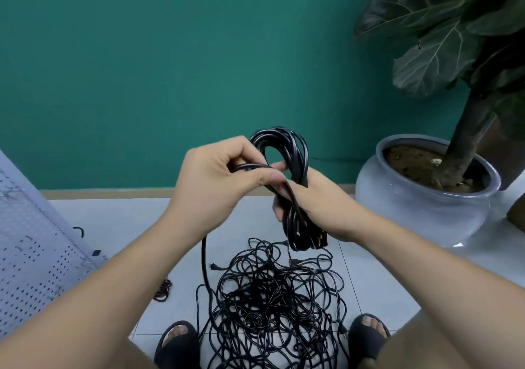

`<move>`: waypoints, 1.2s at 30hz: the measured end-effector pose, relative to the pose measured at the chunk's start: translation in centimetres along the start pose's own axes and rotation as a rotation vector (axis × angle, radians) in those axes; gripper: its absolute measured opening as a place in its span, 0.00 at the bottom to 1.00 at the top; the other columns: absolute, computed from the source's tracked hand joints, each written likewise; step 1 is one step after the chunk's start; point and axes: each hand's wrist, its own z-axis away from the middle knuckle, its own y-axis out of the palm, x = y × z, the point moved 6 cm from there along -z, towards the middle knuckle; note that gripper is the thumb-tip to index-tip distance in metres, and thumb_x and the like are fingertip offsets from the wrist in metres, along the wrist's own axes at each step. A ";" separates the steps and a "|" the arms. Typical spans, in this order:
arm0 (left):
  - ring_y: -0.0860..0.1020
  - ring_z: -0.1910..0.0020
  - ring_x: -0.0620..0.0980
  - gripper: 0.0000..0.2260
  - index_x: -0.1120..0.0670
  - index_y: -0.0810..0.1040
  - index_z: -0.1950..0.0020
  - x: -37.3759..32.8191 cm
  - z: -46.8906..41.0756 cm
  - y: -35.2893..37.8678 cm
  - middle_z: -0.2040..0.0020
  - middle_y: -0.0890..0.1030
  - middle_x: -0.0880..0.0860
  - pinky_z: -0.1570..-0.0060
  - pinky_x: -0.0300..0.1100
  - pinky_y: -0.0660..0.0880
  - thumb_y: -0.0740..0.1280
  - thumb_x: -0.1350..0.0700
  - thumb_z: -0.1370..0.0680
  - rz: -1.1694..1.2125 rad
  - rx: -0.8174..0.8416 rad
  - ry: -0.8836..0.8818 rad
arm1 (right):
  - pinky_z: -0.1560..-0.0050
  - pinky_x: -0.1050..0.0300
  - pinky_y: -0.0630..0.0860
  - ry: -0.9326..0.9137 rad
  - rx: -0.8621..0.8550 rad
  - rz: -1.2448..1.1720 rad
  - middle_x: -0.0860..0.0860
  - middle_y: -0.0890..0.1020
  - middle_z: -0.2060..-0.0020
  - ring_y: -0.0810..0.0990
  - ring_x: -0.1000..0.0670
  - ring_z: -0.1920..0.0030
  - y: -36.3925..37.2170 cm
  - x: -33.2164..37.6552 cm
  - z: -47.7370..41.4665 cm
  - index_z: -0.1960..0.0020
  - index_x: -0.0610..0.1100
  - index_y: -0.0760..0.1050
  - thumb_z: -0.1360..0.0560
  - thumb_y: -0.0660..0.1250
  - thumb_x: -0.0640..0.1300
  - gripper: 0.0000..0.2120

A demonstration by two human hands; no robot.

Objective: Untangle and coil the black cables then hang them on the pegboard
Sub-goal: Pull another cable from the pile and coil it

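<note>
the right hand (312, 209) is gripping the coiled black cable (303, 155) round its middle, fingers curled about the bundle, loops standing above the fist and hanging below it. the left hand (221, 175) is pinching a loose strand (203, 255) just beside the coil; the strand is trailing down, seemingly into the tangled cables (270, 294), though its end is hard to make out. the tangle is lying on the tiled floor (113, 221) between two sandalled feet (177, 337). the pegboard (25, 255) is leaning at left, a potted plant (420, 206) standing at right.
</note>
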 end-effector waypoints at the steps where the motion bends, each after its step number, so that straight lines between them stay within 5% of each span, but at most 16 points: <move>1: 0.70 0.69 0.53 0.12 0.52 0.84 0.60 -0.3 -0.1 -0.3 0.69 0.79 0.57 0.66 0.42 0.65 0.84 0.50 0.31 0.000 -0.019 0.019 | 0.69 0.52 0.70 0.012 -0.001 -0.051 0.44 0.82 0.65 0.73 0.43 0.69 0.3 0.1 0.1 0.35 0.44 0.72 0.17 0.64 0.64 0.25; 3: 0.71 0.67 0.58 0.12 0.52 0.84 0.59 -0.8 -0.2 -0.6 0.66 0.79 0.61 0.66 0.45 0.66 0.84 0.49 0.30 -0.010 -0.037 0.048 | 0.71 0.55 0.68 0.016 -0.003 -0.138 0.42 0.80 0.67 0.70 0.45 0.72 0.6 0.3 0.2 0.36 0.38 0.73 0.20 0.59 0.70 0.35; 6: 0.68 0.68 0.49 0.12 0.52 0.83 0.60 -1.0 -0.4 -0.9 0.67 0.78 0.60 0.67 0.43 0.64 0.83 0.48 0.30 -0.009 -0.066 0.048 | 0.76 0.59 0.68 -0.003 0.036 -0.276 0.44 0.79 0.69 0.70 0.48 0.78 1.2 0.8 0.6 0.41 0.36 0.75 0.22 0.60 0.76 0.40; 10: 0.67 0.70 0.43 0.15 0.53 0.82 0.64 -1.6 -0.3 -1.0 0.72 0.75 0.49 0.68 0.36 0.64 0.86 0.49 0.34 -0.069 -0.054 0.078 | 0.66 0.57 0.74 -0.059 0.080 -0.125 0.47 0.79 0.68 0.76 0.49 0.70 1.1 1.1 0.5 0.48 0.45 0.74 0.30 0.80 0.49 0.19; 17: 0.69 0.70 0.43 0.14 0.49 0.82 0.61 -0.4 -1.0 -0.8 0.72 0.74 0.44 0.68 0.39 0.66 0.86 0.49 0.33 -0.271 0.056 0.057 | 0.59 0.52 0.77 0.084 0.153 0.427 0.53 0.80 0.66 0.78 0.53 0.66 1.0 -0.2 0.0 0.51 0.42 0.73 0.25 0.72 0.38 0.08; 23: 0.70 0.66 0.48 0.13 0.48 0.83 0.54 1.9 -2.1 -1.3 0.67 0.74 0.48 0.60 0.46 0.71 0.85 0.52 0.30 -0.042 0.025 -0.087 | 0.61 0.51 0.77 0.015 0.210 0.370 0.50 0.78 0.65 0.78 0.52 0.65 1.8 0.2 0.3 0.47 0.36 0.71 0.23 0.71 0.35 0.10; 27: 0.79 0.57 0.60 0.08 0.50 0.85 0.53 2.3 -1.7 -0.4 0.52 0.82 0.63 0.48 0.56 0.79 0.81 0.49 0.25 0.121 -0.045 -0.125 | 0.59 0.47 0.78 -0.067 0.080 0.357 0.52 0.78 0.65 0.78 0.53 0.64 1.5 0.8 0.4 0.47 0.38 0.72 0.24 0.72 0.35 0.10; 31: 0.83 0.49 0.44 0.12 0.52 0.84 0.46 2.2 -1.0 0.9 0.49 0.86 0.48 0.42 0.44 0.76 0.70 0.45 0.16 0.205 -0.060 -0.215 | 0.57 0.43 0.81 -0.102 -0.008 0.313 0.42 0.82 0.62 0.80 0.50 0.63 1.2 1.4 0.8 0.47 0.40 0.73 0.24 0.72 0.35 0.09; 36: 0.85 0.44 0.53 0.22 0.55 0.83 0.40 2.3 -0.6 2.2 0.44 0.87 0.55 0.37 0.55 0.80 0.65 0.38 0.16 0.380 -0.014 -0.283 | 0.54 0.45 0.82 -0.143 -0.115 0.241 0.42 0.84 0.61 0.83 0.50 0.62 0.8 2.0 0.9 0.50 0.45 0.75 0.25 0.72 0.34 0.09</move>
